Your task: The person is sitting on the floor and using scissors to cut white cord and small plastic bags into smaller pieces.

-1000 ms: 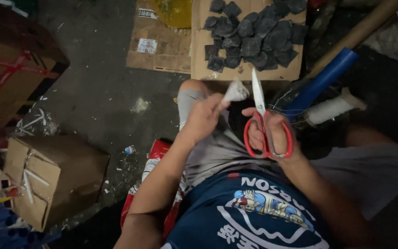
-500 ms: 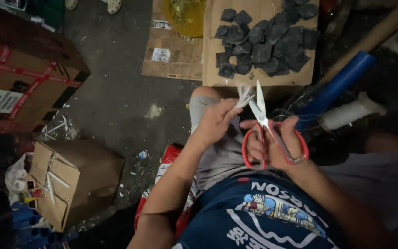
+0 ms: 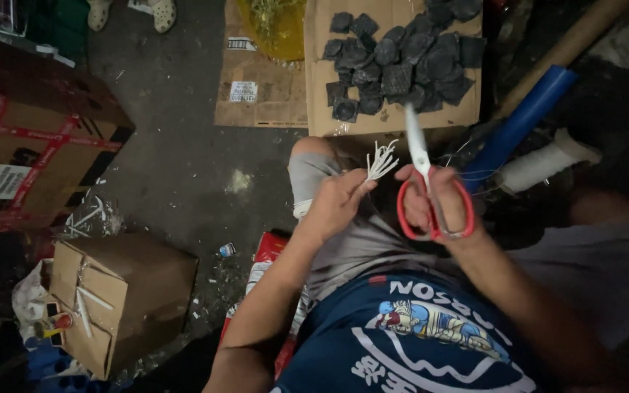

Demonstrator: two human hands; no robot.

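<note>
Left hand (image 3: 336, 204): closed, pinching a small bundle of white strands (image 3: 381, 161) that fans out above the fingers, over the knee. Right hand (image 3: 434, 200): fingers through the red handles of scissors (image 3: 422, 171), blades closed and pointing up, just beside the strands. Progress, judged: dark flat pieces (image 3: 402, 62) lie heaped on a cardboard sheet (image 3: 394, 116) ahead; strands look uncut at this point. White thread spool (image 3: 544, 161) lies right of the scissors.

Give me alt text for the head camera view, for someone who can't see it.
Seen from above, a seated person's right hand holds red-handled scissors beside a small bunch of white strips pinched in the left hand. Ahead on the floor, dark square pieces lie on cardboard, with boxes to the left.
</note>
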